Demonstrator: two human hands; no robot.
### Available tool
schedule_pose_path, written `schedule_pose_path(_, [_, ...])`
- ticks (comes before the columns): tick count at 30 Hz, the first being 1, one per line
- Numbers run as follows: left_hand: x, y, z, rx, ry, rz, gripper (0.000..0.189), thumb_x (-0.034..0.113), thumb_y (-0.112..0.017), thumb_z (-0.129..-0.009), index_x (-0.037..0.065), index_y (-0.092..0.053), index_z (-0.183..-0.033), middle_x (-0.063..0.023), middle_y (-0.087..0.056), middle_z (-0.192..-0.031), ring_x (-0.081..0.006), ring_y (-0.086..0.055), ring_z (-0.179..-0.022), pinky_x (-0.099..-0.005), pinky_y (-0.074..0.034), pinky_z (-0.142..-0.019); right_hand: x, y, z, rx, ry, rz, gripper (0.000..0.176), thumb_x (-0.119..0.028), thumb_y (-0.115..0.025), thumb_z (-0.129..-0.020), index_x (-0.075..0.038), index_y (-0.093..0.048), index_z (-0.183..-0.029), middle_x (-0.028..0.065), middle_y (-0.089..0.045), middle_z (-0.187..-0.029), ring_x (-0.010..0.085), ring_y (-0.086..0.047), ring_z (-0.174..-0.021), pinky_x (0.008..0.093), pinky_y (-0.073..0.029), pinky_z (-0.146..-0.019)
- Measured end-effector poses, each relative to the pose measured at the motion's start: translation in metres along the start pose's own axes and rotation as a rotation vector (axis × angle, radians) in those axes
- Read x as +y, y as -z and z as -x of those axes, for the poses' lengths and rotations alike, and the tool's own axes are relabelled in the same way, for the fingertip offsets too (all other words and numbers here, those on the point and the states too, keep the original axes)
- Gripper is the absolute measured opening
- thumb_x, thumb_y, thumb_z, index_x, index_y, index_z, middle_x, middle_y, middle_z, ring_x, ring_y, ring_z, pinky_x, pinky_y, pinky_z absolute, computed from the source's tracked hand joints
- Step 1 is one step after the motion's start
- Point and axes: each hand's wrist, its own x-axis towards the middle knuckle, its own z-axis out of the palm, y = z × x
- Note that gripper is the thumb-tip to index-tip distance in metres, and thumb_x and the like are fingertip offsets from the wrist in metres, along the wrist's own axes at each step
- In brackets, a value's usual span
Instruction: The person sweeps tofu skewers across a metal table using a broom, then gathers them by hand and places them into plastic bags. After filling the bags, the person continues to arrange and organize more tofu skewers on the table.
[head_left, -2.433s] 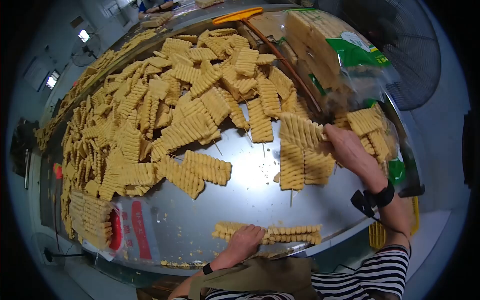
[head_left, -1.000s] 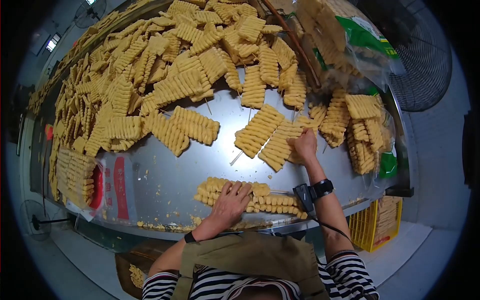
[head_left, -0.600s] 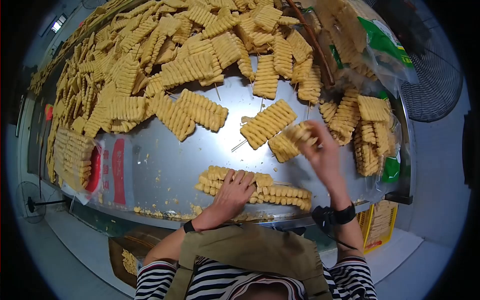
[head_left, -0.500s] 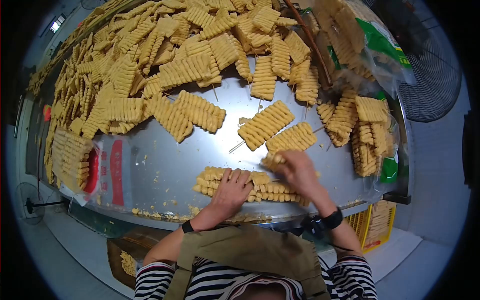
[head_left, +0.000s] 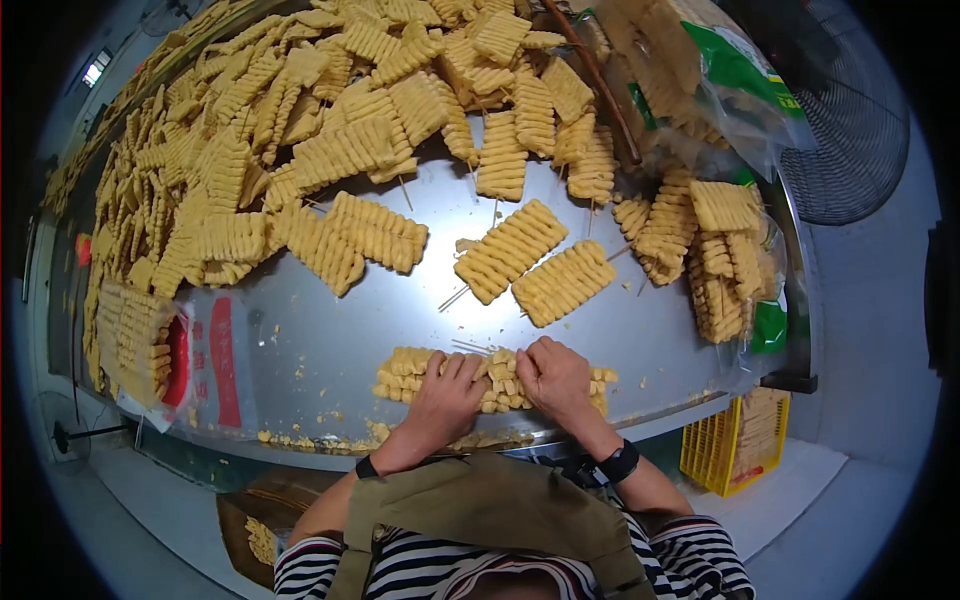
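Near the table's front edge lies a row of stacked, ridged yellow food skewers (head_left: 402,374). My left hand (head_left: 446,392) presses down over the row's left half with its fingers curled round it. Close beside it, my right hand (head_left: 556,380) grips the row right of its middle, the thumb toward the left hand. A few thin sticks (head_left: 470,347) poke out behind the row between the hands. Two more flat skewers lie just beyond, one tilted (head_left: 510,250) and one to its right (head_left: 564,284).
A large heap of skewers (head_left: 240,170) covers the back and left. Plastic bags with green print (head_left: 740,65) stand at right, and a red-printed bag (head_left: 222,360) lies at left. Crumbs dot the metal table (head_left: 330,330). A yellow crate (head_left: 710,455) stands below; a fan (head_left: 850,130) is at right.
My right hand has moved down and left, from a piece held above the row onto the row beside my left hand. The camera view has shifted slightly.
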Motion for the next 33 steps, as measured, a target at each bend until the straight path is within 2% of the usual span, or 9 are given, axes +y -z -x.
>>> schedule_pose_path(4, [0.001, 0.000, 0.001, 0.134, -0.005, 0.077, 0.033, 0.003, -0.061, -0.061, 0.002, -0.055, -0.093, -0.0165, -0.050, -0.106, -0.0299, -0.048, -0.097, -0.0431, -0.035, -0.088, 0.000, 0.001, 0.000, -0.006, 0.084, -0.046, 0.021, -0.017, -0.061, -0.078, -0.007, -0.052, -0.063, 0.0089, -0.050, -0.062, 0.0270, -0.054, -0.056, 0.0378, -0.044, -0.048])
schedule_pose_path(8, [-0.003, 0.007, -0.006, -0.087, 0.055, 0.064, 0.050, 0.002, -0.066, -0.049, 0.001, -0.052, -0.098, -0.0145, -0.051, -0.103, -0.0304, -0.048, -0.099, -0.0408, -0.037, -0.084, 0.003, 0.010, 0.001, -0.082, 0.059, -0.087, 0.019, -0.018, -0.062, -0.079, -0.006, -0.055, -0.065, 0.0098, -0.054, -0.065, 0.0293, -0.055, -0.057, 0.0392, -0.045, -0.051])
schedule_pose_path(11, [-0.007, 0.008, -0.011, -0.216, 0.026, 0.081, 0.052, 0.002, -0.067, -0.047, 0.001, -0.052, -0.097, -0.0115, -0.050, -0.097, -0.0289, -0.048, -0.095, -0.0394, -0.037, -0.081, 0.054, 0.024, -0.023, -0.463, -0.067, -0.291, 0.016, -0.021, -0.069, -0.073, -0.008, -0.064, -0.079, 0.0118, -0.061, -0.077, 0.0343, -0.058, -0.070, 0.0418, -0.046, -0.066])
schedule_pose_path(13, [-0.006, 0.010, -0.014, -0.226, 0.018, 0.072, 0.052, 0.002, -0.068, -0.046, 0.001, -0.052, -0.096, -0.0101, -0.050, -0.095, -0.0282, -0.048, -0.093, -0.0391, -0.037, -0.080, 0.084, 0.056, -0.061, -0.174, 0.110, 0.063, 0.050, -0.017, -0.081, -0.054, -0.010, -0.062, -0.100, 0.0139, -0.057, -0.109, 0.0323, -0.051, -0.102, 0.0430, -0.038, -0.086])
schedule_pose_path(14, [-0.005, 0.011, -0.016, -0.247, -0.003, 0.061, 0.052, 0.002, -0.068, -0.046, 0.001, -0.052, -0.096, -0.0105, -0.050, -0.095, -0.0282, -0.049, -0.093, -0.0385, -0.038, -0.081, 0.105, 0.055, -0.069, -0.055, 0.143, 0.241, 0.066, -0.019, -0.082, -0.051, -0.012, -0.057, -0.112, 0.0151, -0.054, -0.111, 0.0323, -0.048, -0.106, 0.0439, -0.036, -0.088])
schedule_pose_path(23, [0.010, -0.002, -0.017, -0.196, -0.047, 0.047, 0.042, 0.006, -0.065, -0.050, -0.001, -0.053, -0.090, -0.0114, -0.050, -0.092, -0.0269, -0.050, -0.088, -0.0335, -0.041, -0.080, 0.100, 0.061, -0.037, -0.282, 0.285, 0.203, 0.043, -0.035, -0.070, -0.073, -0.006, -0.062, -0.103, 0.0119, -0.054, -0.076, 0.0273, -0.050, -0.077, 0.0375, -0.039, -0.070])
schedule_pose_path(25, [0.015, 0.002, -0.019, -0.247, -0.009, 0.112, 0.032, 0.006, -0.061, -0.056, 0.000, -0.053, -0.086, -0.0110, -0.050, -0.090, -0.0264, -0.050, -0.086, -0.0320, -0.042, -0.078, 0.078, 0.063, -0.034, -0.469, -0.007, -0.002, 0.039, -0.036, -0.065, -0.080, -0.009, -0.064, -0.108, 0.0124, -0.055, -0.071, 0.0280, -0.052, -0.071, 0.0380, -0.041, -0.066])
schedule_pose_path(29, [0.016, -0.006, -0.018, -0.186, -0.040, 0.093, 0.022, 0.005, -0.057, -0.061, 0.000, -0.053, -0.082, -0.0110, -0.050, -0.086, -0.0269, -0.051, -0.085, -0.0335, -0.044, -0.077, 0.057, 0.043, -0.034, -0.688, -0.124, -0.309, 0.040, -0.036, -0.060, -0.085, -0.014, -0.060, -0.118, 0.0151, -0.058, -0.075, 0.0303, -0.057, -0.076, 0.0389, -0.044, -0.067])
schedule_pose_path(33, [0.018, -0.006, -0.017, -0.181, -0.040, 0.090, 0.023, 0.006, -0.057, -0.062, 0.001, -0.054, -0.084, -0.0110, -0.050, -0.088, -0.0269, -0.051, -0.088, -0.0337, -0.044, -0.078, 0.041, 0.016, -0.028, -0.738, 0.075, -0.331, 0.040, -0.040, -0.058, -0.086, -0.017, -0.059, -0.119, 0.0134, -0.054, -0.082, 0.0310, -0.056, -0.078, 0.0386, -0.045, -0.071])
